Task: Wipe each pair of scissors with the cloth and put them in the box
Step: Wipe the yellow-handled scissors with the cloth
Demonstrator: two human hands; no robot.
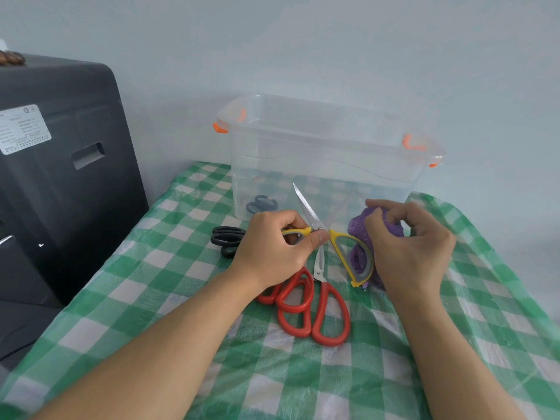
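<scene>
My left hand (274, 248) grips the yellow-and-grey scissors (342, 250) by one handle, blades spread, one blade pointing up toward the box. My right hand (409, 247) holds the crumpled purple cloth (360, 234) right beside the other yellow handle. Two red-handled scissors (315, 304) lie on the cloth-covered table below my hands. Black-handled scissors (227, 239) lie left of my left hand. The clear plastic box (321, 153) with orange clips stands behind, with dark blue-handled scissors (262, 204) inside at its left.
A green-and-white checked tablecloth (181, 298) covers the table. A large dark grey machine (60, 165) stands at the left edge. A pale wall rises behind the box.
</scene>
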